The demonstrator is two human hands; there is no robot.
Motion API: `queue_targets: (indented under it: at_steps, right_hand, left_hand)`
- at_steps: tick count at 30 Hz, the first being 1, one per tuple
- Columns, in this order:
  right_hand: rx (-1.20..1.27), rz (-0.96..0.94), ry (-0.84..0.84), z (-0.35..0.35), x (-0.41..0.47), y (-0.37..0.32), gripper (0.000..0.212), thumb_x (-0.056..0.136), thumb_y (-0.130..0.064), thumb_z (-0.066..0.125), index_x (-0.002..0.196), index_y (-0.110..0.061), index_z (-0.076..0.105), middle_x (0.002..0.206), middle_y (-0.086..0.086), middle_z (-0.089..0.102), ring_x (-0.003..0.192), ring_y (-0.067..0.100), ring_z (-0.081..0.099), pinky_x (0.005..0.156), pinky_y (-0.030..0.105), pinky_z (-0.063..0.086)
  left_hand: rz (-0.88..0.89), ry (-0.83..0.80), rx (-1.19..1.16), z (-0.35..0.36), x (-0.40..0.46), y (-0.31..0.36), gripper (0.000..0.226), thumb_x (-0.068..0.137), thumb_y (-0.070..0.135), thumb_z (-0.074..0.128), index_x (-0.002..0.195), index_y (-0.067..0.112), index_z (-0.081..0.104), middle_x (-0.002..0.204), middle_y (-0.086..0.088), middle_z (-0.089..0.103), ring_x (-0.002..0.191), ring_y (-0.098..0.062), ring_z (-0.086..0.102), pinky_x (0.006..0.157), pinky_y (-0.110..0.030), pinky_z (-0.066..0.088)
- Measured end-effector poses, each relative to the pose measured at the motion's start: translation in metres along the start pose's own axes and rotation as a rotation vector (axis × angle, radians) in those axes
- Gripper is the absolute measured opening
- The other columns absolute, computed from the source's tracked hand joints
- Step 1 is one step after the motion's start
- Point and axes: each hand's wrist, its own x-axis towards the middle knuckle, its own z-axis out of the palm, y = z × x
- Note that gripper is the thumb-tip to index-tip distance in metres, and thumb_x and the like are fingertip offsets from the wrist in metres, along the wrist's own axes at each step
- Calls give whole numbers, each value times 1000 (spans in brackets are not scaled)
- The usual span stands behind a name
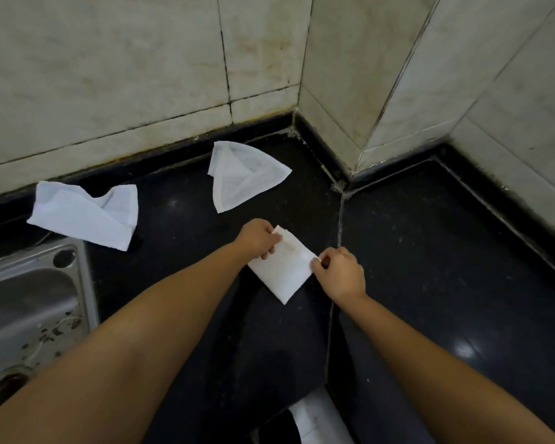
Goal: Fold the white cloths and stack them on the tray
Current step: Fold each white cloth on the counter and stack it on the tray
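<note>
Black polished stone formed the counter [430, 267], which ran into a corner of pale, stained wall tiles [109, 75] at about twelve to one o'clock. Dark grout lines crossed the tiles, and a seam in the stone ran from the corner toward six o'clock.

Near the centre lay a folded white cloth [284, 274], a small rectangle set diagonally on the counter. The left hand [259, 237] pinched its far corner at the eleven o'clock end, fingers curled over the edge. The right hand [342, 272] pinched the corner at three o'clock between thumb and fingertips. Both hands were clamped on this same cloth, near each other with only its upper edge between them, and both bare forearms reached in from the bottom of the view.

A second white cloth [244, 174], loosely folded into a rough triangle, rested at twelve o'clock from the hands, near the wall. A third white cloth [84, 216] lay rumpled at ten o'clock, its near corner just over the edge of a steel sink [29, 299] at nine o'clock. The sink basin carried dark specks, and its drain [4, 389] showed at eight o'clock.

At six o'clock, at the bottom edge between the arms, something white [318, 421] showed partly; I could not tell what it was.
</note>
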Motion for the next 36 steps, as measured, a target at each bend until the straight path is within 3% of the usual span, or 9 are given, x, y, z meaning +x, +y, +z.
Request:
queue_targets:
  at_steps: [4, 7, 11, 17, 23, 26, 28, 33, 36]
  right_hand:
    - [-84, 17, -12, 2, 10, 11, 22, 91, -36, 50, 94, -17, 61, 105, 4, 56, 101, 23, 53, 88, 37, 41]
    - [-104, 1, -17, 3, 13, 14, 22, 91, -33, 51, 106, -18, 58, 112, 3, 55, 109, 23, 50, 90, 36, 38]
    - [-65, -57, -22, -2, 25, 5, 38, 91, -25, 49, 128, -16, 49, 128, 4, 50, 122, 23, 43, 100, 37, 36]
    - [-136, -72, -170, 1, 49, -29, 40, 98, -39, 38, 122, -10, 53, 123, 11, 55, 114, 29, 52, 96, 42, 43]
    - [-354, -97, -168, 15, 50, -45, 50, 94, -49, 46, 123, -8, 47, 125, 11, 54, 117, 29, 51, 96, 42, 38]
    - [-277, -49, -188, 22, 47, -42, 46, 94, -45, 48, 120, -8, 47, 123, 11, 57, 114, 29, 55, 97, 43, 38]
    - [-207, -19, -209, 24, 44, -39, 43, 94, -43, 48, 119, -8, 49, 121, 11, 57, 112, 29, 56, 97, 42, 42]
    - [275, 53, -180, 8, 30, -29, 25, 93, -32, 55, 101, -9, 49, 99, 8, 55, 92, 23, 57, 66, 28, 40]
    - [511, 63, -70, -14, 9, -23, 21, 93, -31, 55, 88, -13, 45, 81, -2, 51, 70, 10, 50, 53, 21, 34]
  left_hand:
    - [45, 72, 175, 13, 20, 3, 18, 93, 25, 57, 99, 10, 63, 93, -3, 62, 96, -19, 59, 86, -31, 46]
    - [25, 85, 223, 18, 24, 2, 21, 93, 25, 56, 104, 8, 63, 107, -9, 65, 104, -23, 60, 92, -34, 47]
    - [6, 175, 176, 12, 18, -3, 23, 92, 29, 57, 106, 10, 56, 105, -7, 62, 96, -21, 59, 83, -34, 48]
    - [-80, 327, 154, 1, -19, -24, 33, 98, 37, 43, 105, 5, 50, 99, -12, 62, 86, -24, 58, 70, -33, 45]
    - [-200, 160, 275, 17, -41, -55, 45, 93, 54, 41, 77, 13, 54, 86, -8, 61, 77, -22, 60, 63, -30, 44]
    - [-177, 165, 214, 27, -41, -53, 36, 92, 45, 51, 100, 11, 61, 98, -6, 64, 91, -24, 63, 70, -32, 48]
    - [-182, 198, 145, 30, -40, -49, 29, 92, 36, 54, 104, 10, 61, 101, -6, 63, 93, -24, 63, 74, -34, 49]
    - [-153, 279, -172, 24, -41, -27, 17, 92, 22, 55, 78, 13, 52, 86, -6, 55, 80, -19, 53, 70, -31, 42]
    - [-76, 262, -362, 19, -50, -6, 12, 91, 21, 53, 83, 12, 50, 82, -3, 51, 76, -16, 49, 67, -29, 41]
